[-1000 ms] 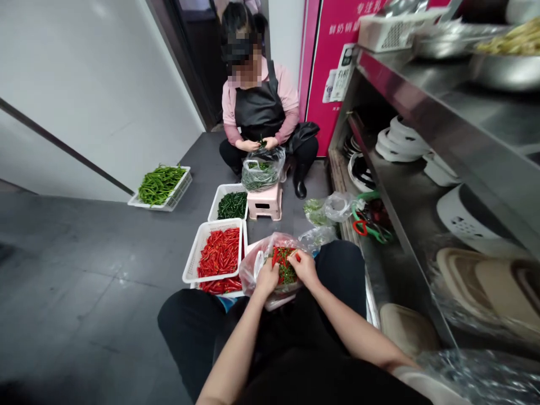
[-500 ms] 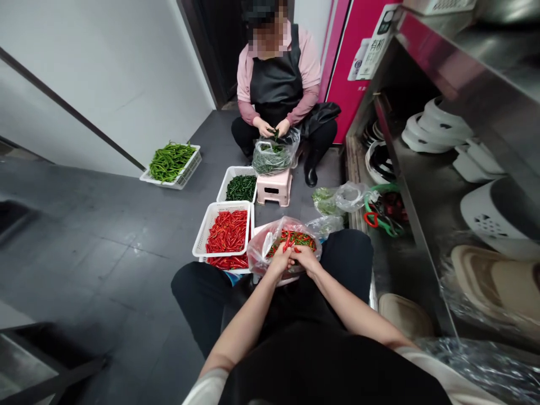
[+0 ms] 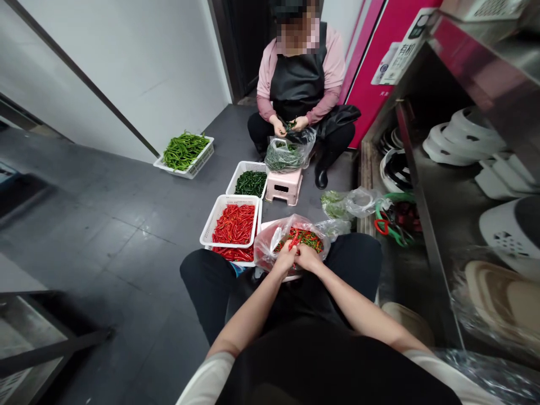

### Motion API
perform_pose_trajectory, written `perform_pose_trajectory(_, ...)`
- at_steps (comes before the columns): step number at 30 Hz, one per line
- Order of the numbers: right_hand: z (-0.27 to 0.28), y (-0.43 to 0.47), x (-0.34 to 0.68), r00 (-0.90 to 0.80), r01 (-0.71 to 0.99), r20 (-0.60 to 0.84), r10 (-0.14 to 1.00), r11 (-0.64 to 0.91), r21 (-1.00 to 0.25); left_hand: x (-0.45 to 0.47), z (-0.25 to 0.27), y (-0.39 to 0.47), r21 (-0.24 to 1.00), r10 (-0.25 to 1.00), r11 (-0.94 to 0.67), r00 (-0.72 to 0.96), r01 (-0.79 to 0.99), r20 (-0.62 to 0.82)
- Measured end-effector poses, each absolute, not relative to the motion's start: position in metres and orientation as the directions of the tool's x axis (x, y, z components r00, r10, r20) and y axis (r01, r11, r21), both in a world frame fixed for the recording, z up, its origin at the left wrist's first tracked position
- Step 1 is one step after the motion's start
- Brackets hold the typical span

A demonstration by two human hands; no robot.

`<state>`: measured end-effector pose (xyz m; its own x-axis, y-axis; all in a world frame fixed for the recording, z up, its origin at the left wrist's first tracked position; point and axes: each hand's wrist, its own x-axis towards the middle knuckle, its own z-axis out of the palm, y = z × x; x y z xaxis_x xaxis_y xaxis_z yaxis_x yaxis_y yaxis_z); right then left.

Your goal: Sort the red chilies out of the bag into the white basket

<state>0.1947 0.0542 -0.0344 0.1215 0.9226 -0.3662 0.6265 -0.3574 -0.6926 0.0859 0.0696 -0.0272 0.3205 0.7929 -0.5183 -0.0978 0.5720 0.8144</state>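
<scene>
Over an open clear plastic bag [image 3: 264,246] of red chili peppers with green stems [image 3: 311,239], my two hands meet in front of my lap. Red chili peppers [image 3: 294,241] stick up from my left hand [image 3: 285,260], whose fingers are closed around them. My right hand [image 3: 309,257] is pinched against the left at the peppers, its fingertips partly hidden. Left of the bag, a white basket [image 3: 205,228] of red chilies [image 3: 234,224] rests on another basket holding more red chilies [image 3: 232,253].
Opposite sits a co-worker [image 3: 297,79], hands at a bag of green peppers [image 3: 284,156] on a pink stool [image 3: 283,188]. Baskets of dark green peppers [image 3: 250,183] and long green peppers [image 3: 184,151] stand on the floor. A metal shelf [image 3: 434,225] with white containers lines the right side.
The whole view has shifted, so most things appear farther right. My hands stay together over the bag, with the fingers slightly moved around the red chilies.
</scene>
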Motion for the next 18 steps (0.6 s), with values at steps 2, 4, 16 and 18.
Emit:
perform_pose_trajectory(2,-0.035,0.051,0.193,0.169,0.496,-0.328,0.929,-0.368,-0.786,0.085,-0.023,0.072,0.790,0.759,0.608,0.348,-0.077,-0.550)
perform_pose_trajectory(4,-0.036,0.047,0.193,0.233,0.179,-0.360,0.904,-0.403,-0.897,0.084,-0.017,0.076,0.742,0.713,0.664,0.376,-0.091,-0.592)
perform_pose_trajectory(16,-0.020,0.049,0.188,0.158,-0.419,-0.530,0.833,-0.430,-0.800,0.085,-0.032,0.071,0.793,0.736,0.608,0.399,-0.032,-0.548)
perform_pose_trajectory(18,-0.019,0.049,0.187,0.172,-0.390,-0.520,0.836,-0.427,-0.816,0.084,-0.032,0.071,0.816,0.753,0.578,0.379,0.008,-0.538)
